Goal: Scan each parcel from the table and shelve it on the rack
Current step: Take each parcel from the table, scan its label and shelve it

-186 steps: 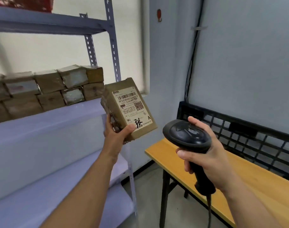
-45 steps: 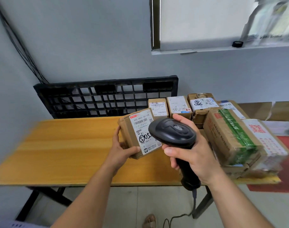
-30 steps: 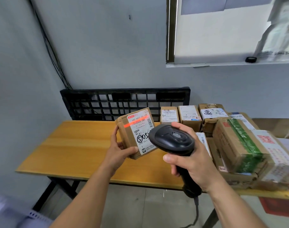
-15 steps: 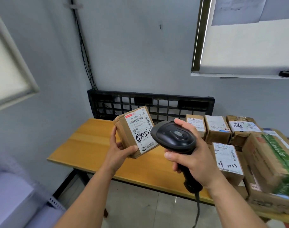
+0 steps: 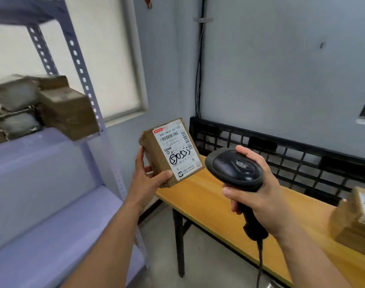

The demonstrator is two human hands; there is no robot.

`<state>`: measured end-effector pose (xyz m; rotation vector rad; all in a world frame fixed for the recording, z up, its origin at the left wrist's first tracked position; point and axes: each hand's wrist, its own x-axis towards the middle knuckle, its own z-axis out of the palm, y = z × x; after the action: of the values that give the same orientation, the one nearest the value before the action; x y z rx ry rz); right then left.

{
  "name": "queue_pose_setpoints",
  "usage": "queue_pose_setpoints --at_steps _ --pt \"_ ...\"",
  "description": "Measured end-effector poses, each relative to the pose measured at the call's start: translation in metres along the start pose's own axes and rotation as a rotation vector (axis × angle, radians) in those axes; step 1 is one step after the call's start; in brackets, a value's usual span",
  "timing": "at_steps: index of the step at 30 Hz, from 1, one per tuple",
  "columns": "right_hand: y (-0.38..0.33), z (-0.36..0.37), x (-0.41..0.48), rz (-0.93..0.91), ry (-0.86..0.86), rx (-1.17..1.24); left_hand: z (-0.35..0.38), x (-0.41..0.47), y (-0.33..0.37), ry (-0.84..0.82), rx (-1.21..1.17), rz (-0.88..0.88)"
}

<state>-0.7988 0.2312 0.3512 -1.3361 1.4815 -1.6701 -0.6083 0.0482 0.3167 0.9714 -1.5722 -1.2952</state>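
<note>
**Operator:** Status of the parcel [image 5: 156, 154]?

**Technician:** The parcel is held in the air, upright, above the near-left corner of the bench [image 5: 208, 204]. Its label [image 5: 174, 151] faces the camera. One second ago a red scan line crossed the barcode, and that line is now gone. Since then the view has swung from the bench toward the rack [image 5: 81, 65]. Judgement: the scan step is complete and the shelving step is beginning.

**Operator:** Grip condition?

**Technician:** The left grip [image 5: 148, 181] is closed around the parcel, with the thumb across the lower front edge and the fingers behind the left side face. Most of the parcel stands clear above the palm. The right grip [image 5: 260, 194] is wrapped around the handle of the scanner [image 5: 234, 170]. The scanner head sits just beside the parcel, to its right, not touching.

**Operator:** Destination?

**Technician:** The rack shelf lies to the left, well apart from the parcel. Shelved parcels [image 5: 67, 110] already fill it up to the upright. A further parcel [image 5: 352, 221] waits on the bench.
</note>
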Motion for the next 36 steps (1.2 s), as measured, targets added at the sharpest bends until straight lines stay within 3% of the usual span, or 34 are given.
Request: queue_pose_setpoints --at_steps 16,21,28,36 --pt "0.003 0.186 0.109 -0.052 -0.277 0.140 -0.229 0.040 0.032 0.447 0.024 0.124" --pt "0.005 0.225 0.131 -0.036 -0.317 0.163 -0.279 0.057 0.026 0.545 0.053 0.083" --pt "0.010 0.254 0.151 -0.016 -0.325 0.173 -0.306 0.092 0.024 0.707 0.157 -0.109" --pt "0.021 0.259 0.156 -0.012 -0.296 0.174 -0.307 0.115 0.023 0.576 0.429 -0.052"
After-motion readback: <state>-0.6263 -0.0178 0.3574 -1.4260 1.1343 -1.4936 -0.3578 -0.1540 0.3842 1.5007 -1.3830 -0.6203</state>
